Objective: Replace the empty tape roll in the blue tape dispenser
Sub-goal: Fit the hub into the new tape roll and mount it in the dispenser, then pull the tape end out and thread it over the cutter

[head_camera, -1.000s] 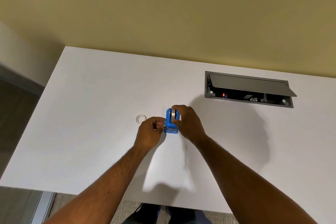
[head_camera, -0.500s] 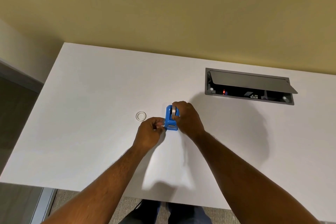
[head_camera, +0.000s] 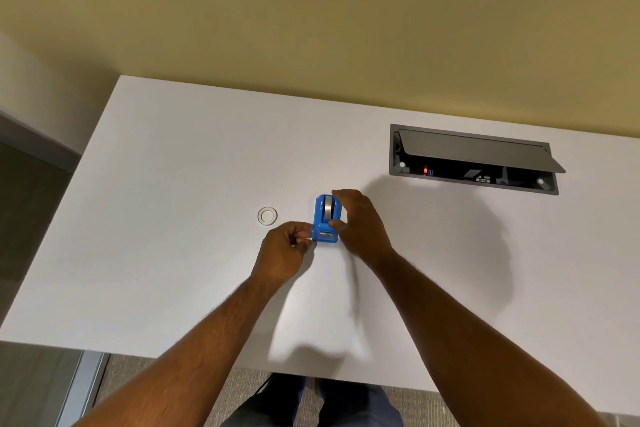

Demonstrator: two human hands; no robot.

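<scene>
The blue tape dispenser (head_camera: 324,218) stands on the white table (head_camera: 173,184) near its middle, with a grey roll of tape (head_camera: 327,208) seated in it. My right hand (head_camera: 358,224) grips the dispenser's right side, index finger over the top and thumb by the cutter end. My left hand (head_camera: 285,251) is closed at the dispenser's front left corner, fingertips pinched together on something small that I cannot make out. A small clear empty ring (head_camera: 267,216) lies flat on the table to the dispenser's left, apart from both hands.
A grey recessed cable box (head_camera: 474,159) with its lid raised sits in the table at the back right. The yellow wall runs along the far edge. The table's near edge is just in front of my legs.
The view has shifted slightly. My right hand's thumb has settled lower against the dispenser's front. My left hand stays pinched at the front left corner.
</scene>
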